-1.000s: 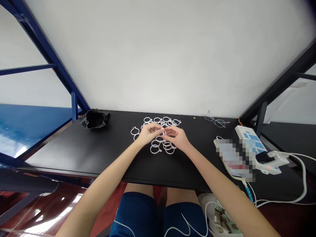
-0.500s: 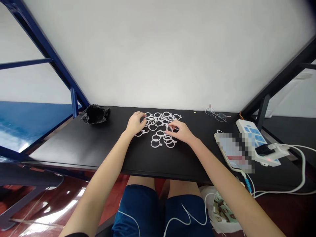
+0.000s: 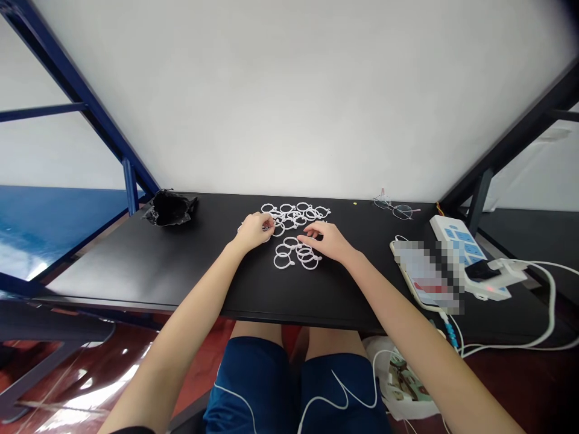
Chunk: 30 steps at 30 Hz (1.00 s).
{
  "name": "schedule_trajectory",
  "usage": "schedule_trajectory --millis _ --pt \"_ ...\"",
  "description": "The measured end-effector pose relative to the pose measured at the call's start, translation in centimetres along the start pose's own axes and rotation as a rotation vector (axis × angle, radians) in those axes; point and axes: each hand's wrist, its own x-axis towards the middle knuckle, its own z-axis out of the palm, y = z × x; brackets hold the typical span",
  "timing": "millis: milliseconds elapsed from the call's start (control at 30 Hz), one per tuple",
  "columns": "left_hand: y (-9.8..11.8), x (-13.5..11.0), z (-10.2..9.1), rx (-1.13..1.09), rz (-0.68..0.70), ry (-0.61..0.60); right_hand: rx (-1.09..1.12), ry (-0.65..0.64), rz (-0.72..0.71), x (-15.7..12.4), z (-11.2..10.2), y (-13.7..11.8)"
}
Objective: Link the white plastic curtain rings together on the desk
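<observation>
White curtain rings with small eyelets lie on the black tabletop [image 3: 181,271] in two groups. The larger pile [image 3: 288,209] is at the back, and a smaller cluster [image 3: 283,261] sits nearer to me. At the left edge of the pile, my left hand [image 3: 253,233] is closed, fingertips pinched on a white ring that they mostly hide. My right hand [image 3: 332,241] hovers at the right of the smaller cluster, thumb and fingers apart, nothing visible between them. It partly covers rings behind and below it.
A crumpled open black bag [image 3: 169,208] stands at the back left. Eyeglasses [image 3: 401,211] lie at the back right. A phone [image 3: 423,277] on a cable and a white power strip [image 3: 459,238] with plugs are on the right. Blue metal posts [image 3: 130,187] flank the left.
My right hand has let go of the ring it held upright by the smaller cluster, and its fingers have parted. My left hand has moved slightly down and right, its fingers closing at the pile's edge.
</observation>
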Motion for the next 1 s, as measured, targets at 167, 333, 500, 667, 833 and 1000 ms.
schedule_trajectory --millis 167,333,500,667,833,1000 --pt "1.4 0.2 0.4 -0.193 0.025 0.132 0.091 0.163 -0.021 0.0 0.5 -0.4" --pt "4.0 -0.2 1.3 -0.309 0.158 0.116 0.356 0.136 0.048 0.3 1.1 -1.0" --pt "5.4 -0.6 1.5 -0.202 0.283 0.160 0.502 0.136 0.015 0.3 1.2 -1.6" --pt "5.5 -0.6 1.4 -0.290 0.319 0.130 0.532 0.126 0.065 0.1 1.6 -2.0" --pt "6.4 -0.8 1.2 -0.399 0.290 0.065 0.447 0.192 0.051 0.0 1.7 -2.2" --pt "6.4 -0.5 1.6 -0.389 0.283 0.027 0.422 0.287 -0.038 0.0 1.7 -2.1"
